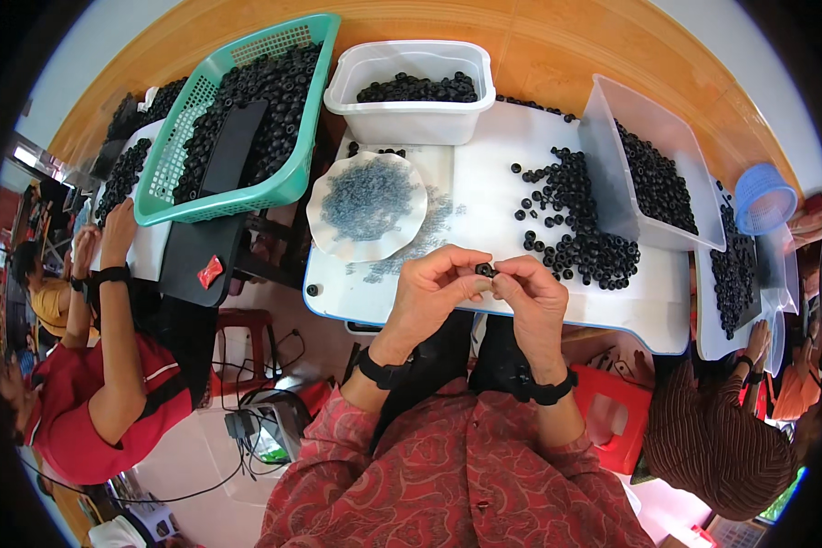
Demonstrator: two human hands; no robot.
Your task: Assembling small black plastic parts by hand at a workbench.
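My left hand (431,290) and my right hand (532,294) meet over the near edge of the white table (484,192), both pinching one small black ring (485,269) between their fingertips. A pile of black rings (580,233) lies just beyond my right hand. In front of my left hand stands a white scalloped dish (367,205) heaped with small clear rings, with more scattered beside it.
A white tub (411,87) of black rings stands at the back. A tipped clear bin (648,178) spills rings at right. A green basket (237,123) of black rings sits at left. Other people work at the left and lower right. A blue cup (763,196).
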